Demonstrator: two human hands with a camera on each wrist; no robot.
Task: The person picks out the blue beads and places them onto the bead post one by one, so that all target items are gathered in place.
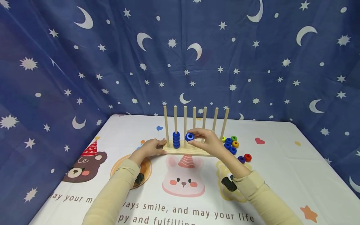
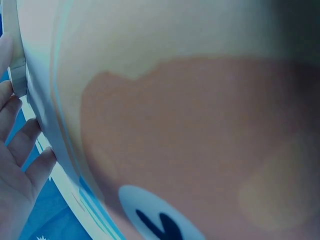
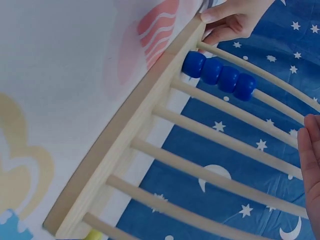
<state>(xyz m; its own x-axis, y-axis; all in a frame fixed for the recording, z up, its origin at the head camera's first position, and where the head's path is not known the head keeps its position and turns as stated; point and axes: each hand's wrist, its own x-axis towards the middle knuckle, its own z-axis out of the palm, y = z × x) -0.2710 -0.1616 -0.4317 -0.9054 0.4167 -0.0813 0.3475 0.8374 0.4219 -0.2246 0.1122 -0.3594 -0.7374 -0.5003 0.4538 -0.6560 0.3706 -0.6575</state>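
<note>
A wooden peg stand [image 1: 174,151] with several upright pegs stands on the table. My left hand [image 1: 149,148] grips the left end of its base, thumb at the front; the right wrist view shows this hand [image 3: 240,17] there too. Several blue beads [image 1: 176,140] are stacked on the second peg from the left. Between thumb and fingertips, my right hand [image 1: 208,142] pinches another blue bead [image 1: 189,137], its hole facing the head camera, in front of the third peg. That bead is out of sight in the right wrist view.
Right of the stand lie loose beads: several blue [image 1: 227,146], a green [image 1: 234,138], an orange [image 1: 235,144], a purple [image 1: 241,159], a red [image 1: 247,157] and a partly hidden yellow [image 1: 223,139]. A blue starry curtain [image 1: 213,62] hangs behind the white printed tablecloth [image 1: 281,168].
</note>
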